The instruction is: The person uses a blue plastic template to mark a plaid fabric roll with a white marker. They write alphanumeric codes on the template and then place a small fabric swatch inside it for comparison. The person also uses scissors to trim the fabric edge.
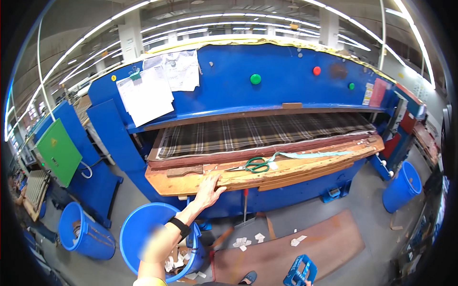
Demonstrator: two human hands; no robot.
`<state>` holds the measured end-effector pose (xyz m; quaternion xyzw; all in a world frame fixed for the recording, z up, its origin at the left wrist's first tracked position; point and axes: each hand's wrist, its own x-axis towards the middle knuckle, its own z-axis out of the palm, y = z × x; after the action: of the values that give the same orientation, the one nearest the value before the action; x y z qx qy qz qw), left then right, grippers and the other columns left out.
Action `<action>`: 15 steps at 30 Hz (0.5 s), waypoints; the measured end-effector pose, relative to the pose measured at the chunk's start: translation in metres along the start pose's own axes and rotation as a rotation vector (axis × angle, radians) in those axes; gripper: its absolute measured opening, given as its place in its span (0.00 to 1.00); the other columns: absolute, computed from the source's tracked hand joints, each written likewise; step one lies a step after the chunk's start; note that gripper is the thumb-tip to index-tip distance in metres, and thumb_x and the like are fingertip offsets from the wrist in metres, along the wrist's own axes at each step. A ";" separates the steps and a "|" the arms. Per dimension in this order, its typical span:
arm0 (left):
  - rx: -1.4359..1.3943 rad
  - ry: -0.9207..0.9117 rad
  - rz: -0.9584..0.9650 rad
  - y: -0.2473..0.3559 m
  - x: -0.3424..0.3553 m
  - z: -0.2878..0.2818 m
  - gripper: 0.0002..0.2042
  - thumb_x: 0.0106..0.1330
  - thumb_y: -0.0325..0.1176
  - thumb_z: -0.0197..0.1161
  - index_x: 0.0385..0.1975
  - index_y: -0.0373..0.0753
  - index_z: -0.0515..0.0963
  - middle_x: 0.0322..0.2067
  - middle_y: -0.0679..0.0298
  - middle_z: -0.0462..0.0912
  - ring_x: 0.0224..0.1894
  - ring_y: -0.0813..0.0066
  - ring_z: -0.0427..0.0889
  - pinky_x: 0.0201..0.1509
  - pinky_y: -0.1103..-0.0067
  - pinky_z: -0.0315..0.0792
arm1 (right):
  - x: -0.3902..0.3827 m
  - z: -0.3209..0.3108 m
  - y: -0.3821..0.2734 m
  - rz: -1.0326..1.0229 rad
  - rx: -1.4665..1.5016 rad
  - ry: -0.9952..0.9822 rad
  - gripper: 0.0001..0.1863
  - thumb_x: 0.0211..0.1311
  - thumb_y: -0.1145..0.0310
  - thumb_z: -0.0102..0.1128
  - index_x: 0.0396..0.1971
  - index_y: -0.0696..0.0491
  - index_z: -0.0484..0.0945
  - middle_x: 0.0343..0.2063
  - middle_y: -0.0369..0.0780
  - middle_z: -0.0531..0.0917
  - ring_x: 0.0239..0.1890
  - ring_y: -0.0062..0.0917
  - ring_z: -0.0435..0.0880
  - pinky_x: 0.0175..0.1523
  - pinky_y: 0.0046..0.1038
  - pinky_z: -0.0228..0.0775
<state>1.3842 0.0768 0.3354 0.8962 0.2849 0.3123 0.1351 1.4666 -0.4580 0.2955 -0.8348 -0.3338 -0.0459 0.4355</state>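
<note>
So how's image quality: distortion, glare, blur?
Head view: ceiling lights glare white; the blue press bows with the fisheye; corners go black; a soft blurred patch covers part of the left forearm; green-handled scissors look fairly sharp.

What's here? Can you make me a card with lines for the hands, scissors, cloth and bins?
Left hand: open, resting at the front edge of the wooden board
Right hand: barely shows at lower edge, beside a blue openwork frame; grip unclear
Scissors: green-handled, on the board
Cloth: dark plaid, inside the blue press
Bins: three blue ones; the nearest holds pale scraps
</note>
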 end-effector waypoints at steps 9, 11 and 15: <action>0.077 -0.006 -0.188 0.022 -0.002 0.008 0.32 0.56 0.46 0.67 0.60 0.40 0.68 0.51 0.49 0.71 0.56 0.49 0.68 0.60 0.58 0.63 | 0.116 0.000 0.006 -0.169 0.057 -0.004 0.12 0.51 0.74 0.71 0.35 0.58 0.80 0.50 0.52 0.80 0.55 0.49 0.77 0.56 0.39 0.71; 0.081 -0.012 -0.207 0.028 -0.003 0.006 0.32 0.56 0.46 0.67 0.60 0.40 0.68 0.51 0.50 0.71 0.56 0.50 0.68 0.60 0.58 0.64 | 0.132 0.007 0.001 -0.202 0.080 -0.011 0.12 0.50 0.74 0.71 0.34 0.59 0.80 0.50 0.52 0.80 0.54 0.49 0.77 0.56 0.39 0.71; 0.089 -0.019 -0.230 0.038 -0.006 -0.001 0.32 0.56 0.45 0.67 0.60 0.39 0.68 0.49 0.53 0.71 0.54 0.52 0.68 0.58 0.60 0.64 | 0.163 0.023 -0.028 -0.256 0.130 -0.058 0.12 0.48 0.75 0.72 0.33 0.59 0.80 0.50 0.52 0.80 0.54 0.48 0.78 0.57 0.38 0.71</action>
<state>1.3958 0.0430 0.3490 0.8655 0.3982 0.2733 0.1328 1.5709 -0.3447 0.3606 -0.7563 -0.4525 -0.0553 0.4692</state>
